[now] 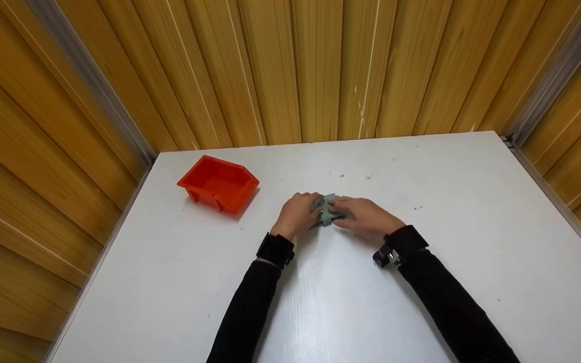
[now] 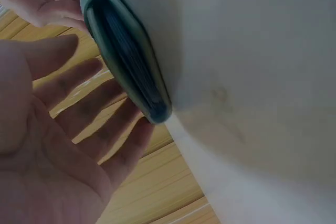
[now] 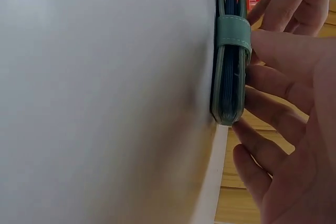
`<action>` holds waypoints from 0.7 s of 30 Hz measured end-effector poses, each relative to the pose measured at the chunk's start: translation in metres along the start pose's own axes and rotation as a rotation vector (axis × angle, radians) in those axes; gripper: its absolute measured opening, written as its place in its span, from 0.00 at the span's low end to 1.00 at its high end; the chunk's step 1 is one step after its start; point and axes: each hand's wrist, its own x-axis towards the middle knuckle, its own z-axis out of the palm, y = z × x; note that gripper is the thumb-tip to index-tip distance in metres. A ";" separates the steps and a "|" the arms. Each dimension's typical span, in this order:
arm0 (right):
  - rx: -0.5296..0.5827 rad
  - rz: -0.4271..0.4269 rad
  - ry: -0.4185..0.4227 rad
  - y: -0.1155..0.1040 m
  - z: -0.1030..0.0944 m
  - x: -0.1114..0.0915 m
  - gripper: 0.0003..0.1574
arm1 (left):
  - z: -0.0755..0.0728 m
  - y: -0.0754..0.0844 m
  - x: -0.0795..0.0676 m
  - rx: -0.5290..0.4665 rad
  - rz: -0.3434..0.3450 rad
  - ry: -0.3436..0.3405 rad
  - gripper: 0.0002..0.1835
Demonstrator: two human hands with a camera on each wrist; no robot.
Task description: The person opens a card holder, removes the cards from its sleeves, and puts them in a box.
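Observation:
A small green card wallet (image 1: 328, 216) lies on the white table between both hands. Its edge shows a stack of dark blue sleeves (image 3: 229, 90) between two green covers, and a stitched strap (image 3: 233, 31) wraps round it. My left hand (image 1: 298, 214) is at the left end, its spread fingers reaching along the far side of the cover in the left wrist view. At the other end is my right hand (image 1: 366, 216). Its thumb (image 3: 283, 48) meets the strap's edge, while the other fingers extend along the upper cover.
A red-orange plastic bin (image 1: 204, 197) stands on the table (image 1: 472, 242) at the back left. Small dark specks mark the tabletop behind the hands. Yellow wood-look panels (image 1: 315, 75) rise at the back and both sides.

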 end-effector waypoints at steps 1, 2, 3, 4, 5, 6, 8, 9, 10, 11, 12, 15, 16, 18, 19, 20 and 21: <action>0.012 -0.007 -0.001 -0.002 0.002 0.002 0.35 | 0.000 -0.001 -0.003 0.010 -0.004 0.013 0.19; 0.021 -0.016 0.004 -0.003 0.003 0.003 0.35 | 0.000 -0.001 -0.005 0.011 -0.016 0.022 0.18; 0.024 -0.020 0.012 -0.004 0.005 0.005 0.33 | 0.000 -0.002 -0.008 0.013 -0.029 0.033 0.18; 0.024 -0.024 0.024 -0.005 0.006 0.006 0.32 | 0.000 -0.001 -0.010 0.013 -0.046 0.038 0.17; 0.018 -0.024 0.042 -0.006 0.006 0.006 0.29 | 0.000 -0.001 -0.012 0.006 -0.066 0.037 0.18; 0.004 -0.017 0.065 -0.007 0.007 0.007 0.27 | 0.000 0.001 -0.013 -0.006 -0.091 0.033 0.19; -0.035 0.010 0.120 -0.009 0.006 0.005 0.22 | 0.002 0.006 -0.015 -0.043 -0.137 0.011 0.22; -0.059 0.025 0.148 -0.010 0.006 0.003 0.19 | 0.003 0.009 -0.015 -0.067 -0.162 -0.004 0.24; -0.082 0.035 0.175 -0.011 0.006 0.002 0.17 | 0.005 0.012 -0.016 -0.096 -0.188 -0.019 0.28; -0.097 0.045 0.198 -0.013 0.007 0.002 0.16 | 0.006 0.015 -0.016 -0.122 -0.212 -0.033 0.30; -0.112 0.049 0.215 -0.014 0.007 0.001 0.16 | 0.008 0.018 -0.017 -0.145 -0.234 -0.044 0.33; -0.123 0.042 0.234 -0.017 0.011 0.000 0.16 | 0.012 0.023 -0.020 -0.190 -0.286 -0.066 0.37; -0.126 0.036 0.238 -0.018 0.011 0.001 0.15 | 0.012 0.024 -0.020 -0.195 -0.298 -0.067 0.38; -0.126 0.028 0.240 -0.018 0.012 0.002 0.15 | 0.012 0.025 -0.020 -0.200 -0.309 -0.062 0.38; -0.125 0.027 0.243 -0.018 0.012 0.002 0.15 | 0.011 0.025 -0.020 -0.201 -0.311 -0.062 0.37; -0.123 0.025 0.247 -0.018 0.012 0.002 0.15 | 0.011 0.024 -0.019 -0.200 -0.312 -0.062 0.37; -0.129 0.018 0.256 -0.018 0.012 0.002 0.15 | 0.010 0.024 -0.018 -0.203 -0.312 -0.063 0.36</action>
